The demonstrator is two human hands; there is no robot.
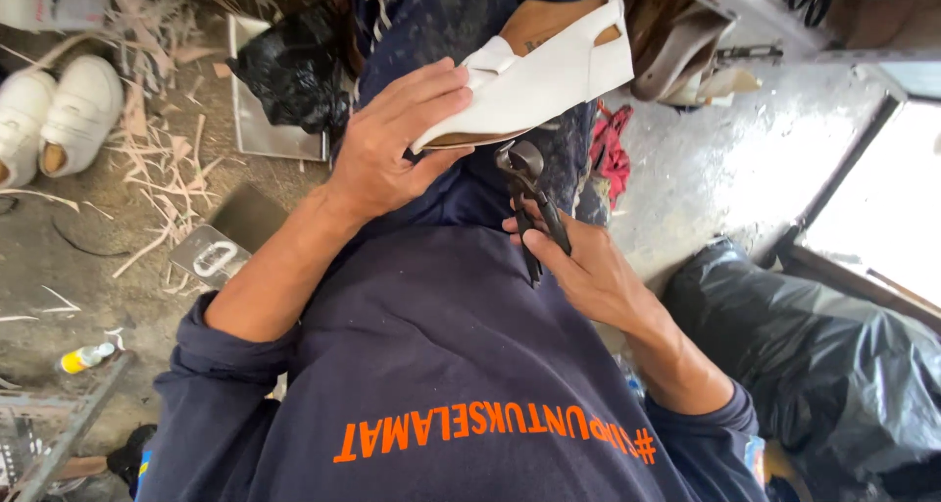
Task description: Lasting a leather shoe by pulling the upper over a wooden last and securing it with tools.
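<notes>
Head view, looking down over the lap. Left hand (392, 144) gripped a white shoe (549, 71) on the knee, its fingers (431, 85) clamped over the upper. Right hand (578, 267) held black pincers (529, 203) just beneath the shoe's edge, fingers closed round the handles, the tool's head touching the sole rim. Around them: a black plastic bag (289, 66) on the floor beyond the knee, a red rag (613, 149) beside the leg, a pair of white shoes (54, 110) well apart among leather scraps (162, 159), and a large black sack (833, 365) near the right elbow.
</notes>
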